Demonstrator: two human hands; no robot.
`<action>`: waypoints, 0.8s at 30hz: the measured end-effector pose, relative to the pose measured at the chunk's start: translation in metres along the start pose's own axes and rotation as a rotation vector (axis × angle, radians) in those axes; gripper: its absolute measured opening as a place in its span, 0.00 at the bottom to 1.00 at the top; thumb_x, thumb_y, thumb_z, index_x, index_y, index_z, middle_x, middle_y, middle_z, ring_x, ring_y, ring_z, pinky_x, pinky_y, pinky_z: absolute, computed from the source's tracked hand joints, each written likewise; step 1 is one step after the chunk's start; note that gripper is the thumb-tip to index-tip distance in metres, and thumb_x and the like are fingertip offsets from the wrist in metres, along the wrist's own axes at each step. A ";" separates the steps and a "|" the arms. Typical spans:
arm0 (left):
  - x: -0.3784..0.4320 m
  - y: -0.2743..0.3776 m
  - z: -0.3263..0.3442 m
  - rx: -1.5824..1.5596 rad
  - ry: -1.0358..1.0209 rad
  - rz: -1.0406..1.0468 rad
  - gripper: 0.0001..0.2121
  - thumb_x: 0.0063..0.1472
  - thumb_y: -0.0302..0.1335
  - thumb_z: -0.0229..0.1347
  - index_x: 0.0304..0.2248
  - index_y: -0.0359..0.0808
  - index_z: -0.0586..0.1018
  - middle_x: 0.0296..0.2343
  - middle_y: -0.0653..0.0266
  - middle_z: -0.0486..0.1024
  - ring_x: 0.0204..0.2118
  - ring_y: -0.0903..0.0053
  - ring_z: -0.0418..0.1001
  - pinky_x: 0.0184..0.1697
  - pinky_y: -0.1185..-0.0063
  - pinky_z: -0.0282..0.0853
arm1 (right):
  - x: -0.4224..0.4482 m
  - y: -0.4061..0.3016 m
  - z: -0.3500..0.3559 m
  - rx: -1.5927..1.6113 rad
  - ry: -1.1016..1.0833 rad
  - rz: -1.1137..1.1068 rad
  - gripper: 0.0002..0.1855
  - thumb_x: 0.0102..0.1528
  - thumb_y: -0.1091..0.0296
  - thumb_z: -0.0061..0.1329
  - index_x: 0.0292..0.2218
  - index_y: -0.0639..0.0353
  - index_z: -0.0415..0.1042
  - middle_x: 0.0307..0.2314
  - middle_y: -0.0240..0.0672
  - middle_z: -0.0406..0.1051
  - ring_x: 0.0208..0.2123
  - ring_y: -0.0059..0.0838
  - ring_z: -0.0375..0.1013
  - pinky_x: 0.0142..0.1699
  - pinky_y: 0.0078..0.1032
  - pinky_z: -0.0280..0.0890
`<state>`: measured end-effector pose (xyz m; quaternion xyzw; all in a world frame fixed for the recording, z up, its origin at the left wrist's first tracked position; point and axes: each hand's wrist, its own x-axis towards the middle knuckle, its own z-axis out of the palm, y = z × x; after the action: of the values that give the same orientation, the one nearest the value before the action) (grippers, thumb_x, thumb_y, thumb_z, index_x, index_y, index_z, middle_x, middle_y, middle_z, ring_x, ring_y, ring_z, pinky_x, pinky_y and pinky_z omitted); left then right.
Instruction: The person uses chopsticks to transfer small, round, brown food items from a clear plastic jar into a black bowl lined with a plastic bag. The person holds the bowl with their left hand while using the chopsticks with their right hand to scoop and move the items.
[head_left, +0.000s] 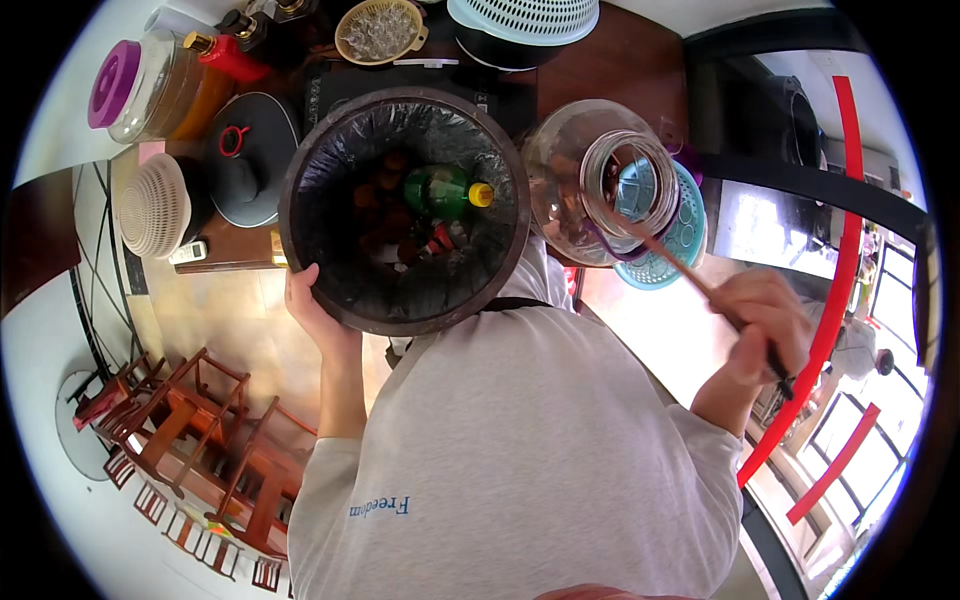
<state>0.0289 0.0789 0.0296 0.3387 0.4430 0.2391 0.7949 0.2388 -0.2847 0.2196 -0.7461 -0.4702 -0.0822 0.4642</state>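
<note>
My left hand grips the lower left rim of a dark round trash bin, lined with a black plastic bag. Inside the bin lie a green plastic bottle with a yellow cap, brown lumps and a few red and white scraps. On the right, my right hand is closed around a long wooden stick with a dark end. The stick slants down to the mouth of a big clear glass jar; its far tip is hard to make out. Some brown pieces show through the glass.
A light-blue perforated basket sits by the jar. Along the wooden table stand a colander, a bowl of clear items, a lidded pan, a purple-lidded jar and a red bottle. Wooden chairs stand left.
</note>
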 end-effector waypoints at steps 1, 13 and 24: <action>0.002 -0.004 -0.004 -0.005 0.006 0.002 0.24 0.58 0.34 0.49 0.52 0.28 0.72 0.49 0.52 0.74 0.51 0.62 0.73 0.57 0.69 0.67 | -0.001 -0.001 -0.013 -0.043 0.072 0.021 0.07 0.54 0.75 0.49 0.25 0.66 0.69 0.19 0.43 0.74 0.19 0.33 0.73 0.24 0.25 0.67; -0.009 -0.005 0.010 -0.085 0.061 -0.082 0.26 0.57 0.36 0.48 0.51 0.27 0.73 0.51 0.53 0.72 0.54 0.60 0.70 0.60 0.68 0.65 | -0.009 0.070 0.024 -0.653 -0.595 0.135 0.05 0.50 0.67 0.57 0.28 0.54 0.74 0.22 0.29 0.71 0.30 0.28 0.72 0.28 0.28 0.67; -0.018 0.000 0.021 -0.069 0.082 -0.082 0.26 0.57 0.36 0.48 0.52 0.28 0.73 0.51 0.54 0.72 0.54 0.62 0.70 0.59 0.69 0.65 | 0.006 0.116 0.058 -0.776 -0.981 0.155 0.08 0.50 0.66 0.54 0.35 0.50 0.76 0.26 0.30 0.74 0.36 0.31 0.76 0.32 0.28 0.69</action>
<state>0.0387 0.0599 0.0475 0.2826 0.4800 0.2351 0.7965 0.3143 -0.2509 0.1193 -0.8429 -0.5091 0.1387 -0.1056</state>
